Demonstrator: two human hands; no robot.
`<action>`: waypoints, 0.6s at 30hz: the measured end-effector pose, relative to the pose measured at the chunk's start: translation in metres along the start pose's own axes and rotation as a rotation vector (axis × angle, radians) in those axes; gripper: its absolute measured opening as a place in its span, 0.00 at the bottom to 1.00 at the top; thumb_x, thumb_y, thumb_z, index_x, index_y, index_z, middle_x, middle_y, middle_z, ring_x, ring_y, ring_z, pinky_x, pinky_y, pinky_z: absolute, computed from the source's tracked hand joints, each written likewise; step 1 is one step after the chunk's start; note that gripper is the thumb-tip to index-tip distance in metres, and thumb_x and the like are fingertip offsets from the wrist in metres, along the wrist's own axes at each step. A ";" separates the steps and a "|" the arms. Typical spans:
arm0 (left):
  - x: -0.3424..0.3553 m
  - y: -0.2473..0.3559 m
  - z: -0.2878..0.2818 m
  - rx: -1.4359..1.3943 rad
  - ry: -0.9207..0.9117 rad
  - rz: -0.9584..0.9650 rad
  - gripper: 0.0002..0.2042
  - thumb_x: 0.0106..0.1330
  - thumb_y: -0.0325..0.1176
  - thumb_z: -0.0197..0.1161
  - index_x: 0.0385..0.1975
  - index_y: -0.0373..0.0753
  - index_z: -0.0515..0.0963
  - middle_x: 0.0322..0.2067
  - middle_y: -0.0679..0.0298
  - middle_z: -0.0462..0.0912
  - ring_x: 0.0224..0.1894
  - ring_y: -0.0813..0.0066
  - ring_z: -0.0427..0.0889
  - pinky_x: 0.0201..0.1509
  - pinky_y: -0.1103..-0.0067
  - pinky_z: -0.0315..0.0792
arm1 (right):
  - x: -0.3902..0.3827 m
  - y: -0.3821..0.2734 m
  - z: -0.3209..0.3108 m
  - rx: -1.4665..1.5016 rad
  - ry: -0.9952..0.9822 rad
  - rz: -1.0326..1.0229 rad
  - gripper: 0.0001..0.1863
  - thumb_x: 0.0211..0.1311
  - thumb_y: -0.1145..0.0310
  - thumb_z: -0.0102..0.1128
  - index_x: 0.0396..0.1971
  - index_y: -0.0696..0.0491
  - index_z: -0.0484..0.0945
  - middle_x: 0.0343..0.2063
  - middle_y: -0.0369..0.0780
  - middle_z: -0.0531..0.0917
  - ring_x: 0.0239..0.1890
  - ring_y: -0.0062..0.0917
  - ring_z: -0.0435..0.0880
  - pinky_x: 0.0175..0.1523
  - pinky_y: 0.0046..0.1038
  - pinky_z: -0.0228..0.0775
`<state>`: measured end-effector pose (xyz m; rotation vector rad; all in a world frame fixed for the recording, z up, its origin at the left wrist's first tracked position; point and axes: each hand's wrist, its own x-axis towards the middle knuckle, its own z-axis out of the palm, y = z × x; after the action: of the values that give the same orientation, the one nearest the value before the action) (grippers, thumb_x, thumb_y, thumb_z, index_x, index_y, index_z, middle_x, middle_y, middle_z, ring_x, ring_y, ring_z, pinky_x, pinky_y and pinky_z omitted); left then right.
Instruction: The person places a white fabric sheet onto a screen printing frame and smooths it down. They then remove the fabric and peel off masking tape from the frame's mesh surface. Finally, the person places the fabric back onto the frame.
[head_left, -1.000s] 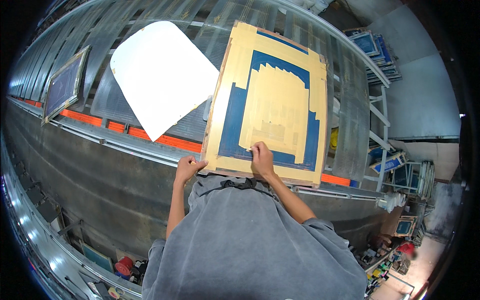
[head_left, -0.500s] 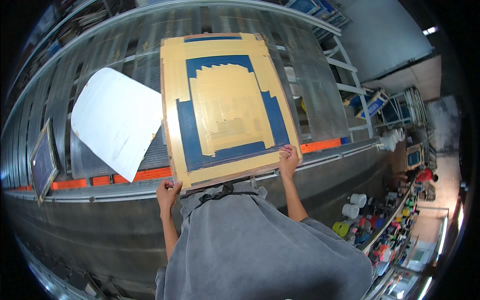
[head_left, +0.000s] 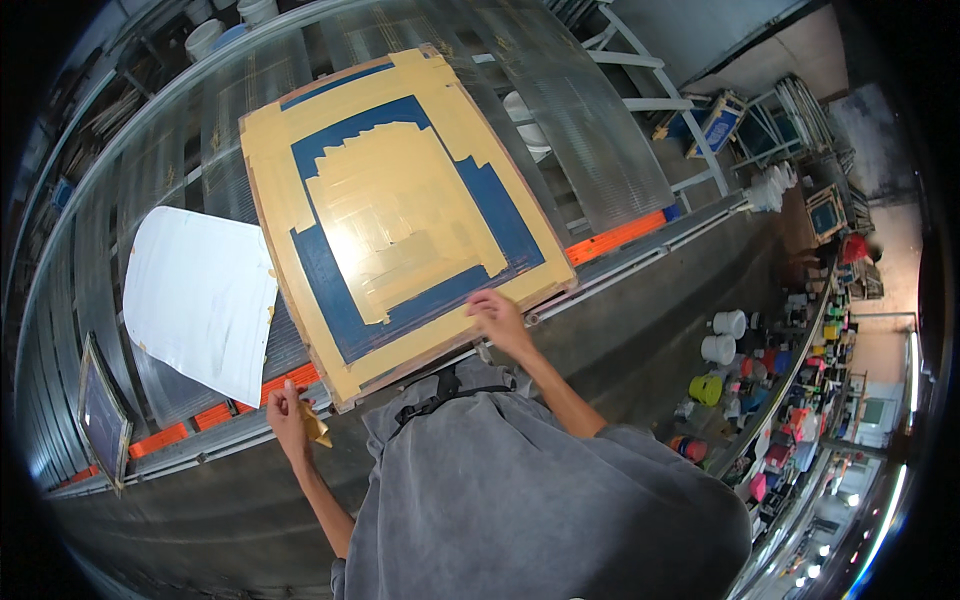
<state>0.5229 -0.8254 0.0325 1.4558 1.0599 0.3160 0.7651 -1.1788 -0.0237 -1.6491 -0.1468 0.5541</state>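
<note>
A large printing screen frame (head_left: 300,130) with tan tape around a blue mesh lies tilted on a ribbed glass table (head_left: 560,100). My right hand (head_left: 497,318) rests on its near edge, fingers on the tape. My left hand (head_left: 288,410) is off the frame at its near left corner and pinches a small piece of tan tape (head_left: 316,428).
A white sheet (head_left: 195,300) lies left of the frame. A smaller dark frame (head_left: 100,420) leans at far left. An orange strip (head_left: 615,235) runs along the table edge. Tubs and paint pots (head_left: 722,340) stand on the floor at right, with stacked frames (head_left: 820,205) beyond.
The view has swung, so the frame now sits tilted toward the left. My left hand has come off the frame's near corner with a bit of tape; my right hand has slid along the near edge.
</note>
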 end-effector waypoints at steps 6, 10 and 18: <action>-0.022 0.030 0.122 -0.308 -0.226 -0.112 0.16 0.78 0.43 0.59 0.50 0.35 0.77 0.52 0.60 0.81 0.51 0.72 0.81 0.52 0.75 0.77 | -0.028 -0.100 0.091 -0.142 -0.474 -0.266 0.20 0.68 0.62 0.64 0.52 0.59 0.77 0.44 0.44 0.86 0.46 0.34 0.86 0.54 0.33 0.77; -0.028 0.019 0.187 -0.556 -0.386 -0.312 0.22 0.78 0.51 0.56 0.53 0.36 0.75 0.48 0.59 0.80 0.47 0.70 0.80 0.52 0.72 0.78 | -0.021 -0.093 0.083 -0.359 -0.330 -0.249 0.16 0.67 0.62 0.63 0.46 0.59 0.79 0.40 0.48 0.85 0.44 0.40 0.86 0.50 0.39 0.76; -0.010 0.045 0.257 -0.281 -0.502 -0.278 0.16 0.75 0.48 0.61 0.45 0.40 0.81 0.50 0.66 0.83 0.52 0.75 0.79 0.61 0.69 0.73 | -0.023 -0.041 -0.025 0.154 0.221 0.000 0.10 0.77 0.63 0.53 0.43 0.55 0.73 0.35 0.37 0.79 0.35 0.23 0.84 0.40 0.27 0.76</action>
<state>0.7247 -0.9908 0.0210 1.0423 0.7564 -0.0981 0.7645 -1.2041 0.0232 -1.5476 0.0577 0.3705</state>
